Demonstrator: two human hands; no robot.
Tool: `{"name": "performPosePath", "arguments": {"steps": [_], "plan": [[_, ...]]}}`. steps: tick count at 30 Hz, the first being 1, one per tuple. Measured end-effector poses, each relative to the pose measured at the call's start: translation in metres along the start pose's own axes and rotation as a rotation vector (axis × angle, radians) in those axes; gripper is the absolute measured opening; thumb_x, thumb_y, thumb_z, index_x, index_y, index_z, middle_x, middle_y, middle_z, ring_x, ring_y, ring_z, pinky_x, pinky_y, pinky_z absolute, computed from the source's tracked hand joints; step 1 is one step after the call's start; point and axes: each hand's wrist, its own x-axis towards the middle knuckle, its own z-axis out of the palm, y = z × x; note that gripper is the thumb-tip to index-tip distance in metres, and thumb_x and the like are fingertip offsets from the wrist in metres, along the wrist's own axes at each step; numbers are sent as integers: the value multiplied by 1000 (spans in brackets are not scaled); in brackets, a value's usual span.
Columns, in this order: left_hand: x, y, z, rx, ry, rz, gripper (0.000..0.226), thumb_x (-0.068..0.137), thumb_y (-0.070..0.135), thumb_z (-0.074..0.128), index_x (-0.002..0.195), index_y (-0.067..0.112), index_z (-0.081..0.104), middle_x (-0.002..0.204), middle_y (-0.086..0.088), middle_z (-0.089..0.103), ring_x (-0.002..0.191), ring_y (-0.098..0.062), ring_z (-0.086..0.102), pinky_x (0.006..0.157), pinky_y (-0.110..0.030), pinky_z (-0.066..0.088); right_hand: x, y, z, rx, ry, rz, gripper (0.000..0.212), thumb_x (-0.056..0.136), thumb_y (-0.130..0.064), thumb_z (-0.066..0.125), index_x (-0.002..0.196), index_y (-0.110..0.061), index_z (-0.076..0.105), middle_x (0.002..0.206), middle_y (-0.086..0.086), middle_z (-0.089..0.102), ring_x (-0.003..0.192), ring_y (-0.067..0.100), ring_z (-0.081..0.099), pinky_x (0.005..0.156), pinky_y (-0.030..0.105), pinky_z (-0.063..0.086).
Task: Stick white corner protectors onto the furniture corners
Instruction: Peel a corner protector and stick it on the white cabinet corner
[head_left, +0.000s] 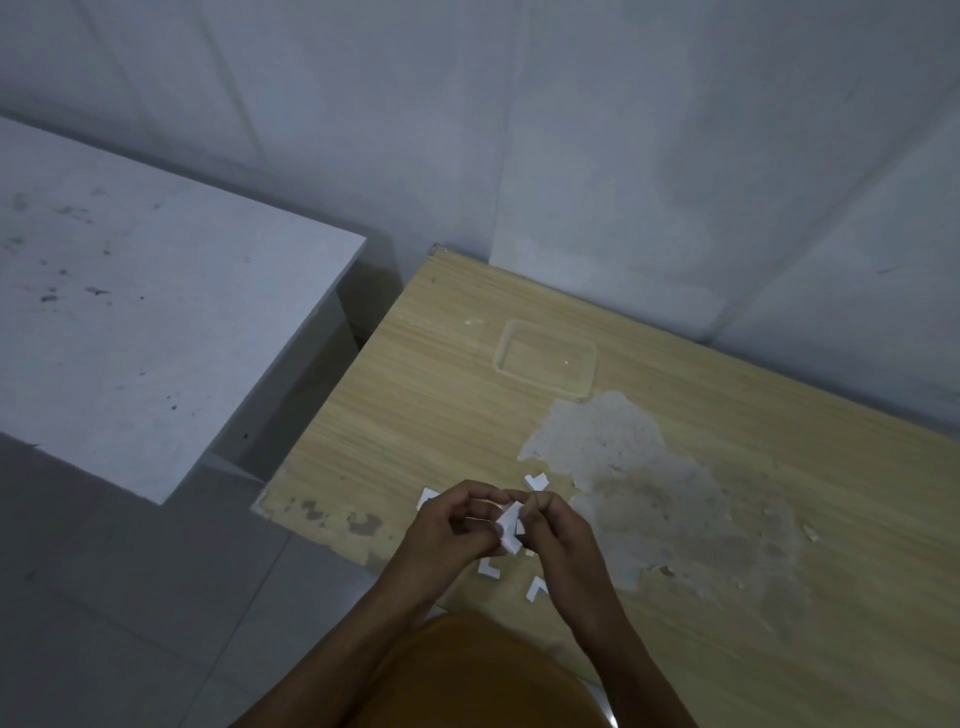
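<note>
Nearest the camera: an orange garment (467, 675), smooth cloth, with both forearms reaching forward over it. Just beyond, the left hand (447, 525) and the right hand (556, 525) drawn close together above the tabletop (727, 649), both pinching one white corner protector (508, 527), fingers curled about it from either side. Seemingly working at its backing, though too small to tell for certain. Thin, flat, folded to an angle, matte like paper or foam.

Beneath and around the hands, more loose protectors on the wood: an L-shaped piece (488, 569), a chevron-shaped piece (536, 588), another (535, 483) just past the right fingers, and one (427, 499) half hidden behind the left hand. All still lying free, so probably waiting their turn.

Near left corner (265, 506) of the tabletop bare, its laminate chipped and blotched; no protector seen on it. Judged early in the task: none visibly stuck yet, several left.

Further out, pale wood-grain laminate, with a broad grey patch (649, 493) where the veneer had peeled, rough and flaky at its edges. Beyond that, a clear rounded-rectangle lid or tray (545, 364), glossy. Far corner (434, 252) against the wall (623, 156); whether covered, impossible to tell. To the left, a white speckled cabinet top (130, 312), its nearer corner (166, 501) sharp and uncovered.
</note>
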Motion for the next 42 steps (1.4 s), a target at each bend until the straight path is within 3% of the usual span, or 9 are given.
{"name": "performPosePath", "arguments": {"steps": [4, 8, 12, 17, 21, 25, 29, 34, 42], "plan": [[2, -6, 6, 8, 22, -3, 32, 81, -7, 61, 95, 20, 71, 86, -11, 70, 83, -27, 70, 74, -32, 58, 0, 3, -6, 41, 41, -32, 24, 101, -20, 44, 88, -14, 64, 109, -14, 69, 96, 2, 66, 75, 15, 53], [2, -14, 9, -5, 64, -34, 33, 82, -9, 60, 95, 19, 71, 78, -1, 68, 77, -21, 69, 72, -30, 57, 3, 17, -17, 62, 91, -31, 20, 99, -17, 48, 84, -10, 59, 88, -4, 69, 82, 12, 67, 71, 21, 56], [0, -26, 9, -27, 133, -107, 30, 84, -10, 57, 99, 14, 69, 84, -7, 64, 75, -17, 68, 70, -27, 56, 10, 50, -25, 29, 95, 85, 19, 94, -5, 53, 76, -10, 58, 73, 2, 65, 73, 16, 66, 66, 23, 55], [-4, -38, 7, -53, 181, -167, 23, 89, -1, 60, 104, 15, 67, 92, -16, 62, 83, -21, 67, 73, -26, 58, 20, 97, -27, -27, 118, 306, 12, 91, -4, 55, 89, -12, 63, 81, 9, 67, 72, 19, 65, 67, 29, 53], [-7, -40, 6, -59, 182, -174, 22, 92, 4, 58, 103, 20, 70, 81, -4, 60, 79, -17, 66, 79, -31, 59, 33, 109, -21, -53, 162, 374, 19, 93, -8, 53, 88, -17, 68, 85, 9, 69, 74, 18, 66, 69, 30, 55], [-8, -37, 5, -83, 188, -166, 20, 92, 3, 57, 103, 15, 69, 86, -7, 61, 84, -22, 67, 82, -33, 59, 40, 102, -21, -73, 128, 332, 19, 96, -13, 51, 91, -20, 69, 93, 2, 68, 87, 19, 66, 73, 28, 54], [-8, -34, 5, -102, 201, -138, 20, 89, 1, 60, 103, 13, 67, 91, -14, 59, 91, -28, 67, 84, -34, 58, 35, 92, -27, -412, 81, 80, 20, 93, -9, 55, 107, -16, 68, 104, -9, 60, 100, 7, 54, 89, 25, 45], [-6, -31, 7, -121, 189, -100, 21, 84, 2, 66, 101, 15, 67, 89, -13, 63, 88, -22, 69, 78, -28, 57, 12, 55, -27, -192, -153, -27, 23, 94, -19, 59, 102, -40, 66, 102, -18, 70, 98, -3, 64, 79, 10, 48], [-8, -10, 17, -108, 112, -59, 22, 85, 4, 67, 96, 23, 69, 102, -22, 63, 91, -23, 71, 73, -21, 55, -9, 18, -24, -45, -160, -40, 22, 91, -14, 63, 107, -28, 68, 98, -11, 72, 95, 6, 67, 80, 18, 52]]}}
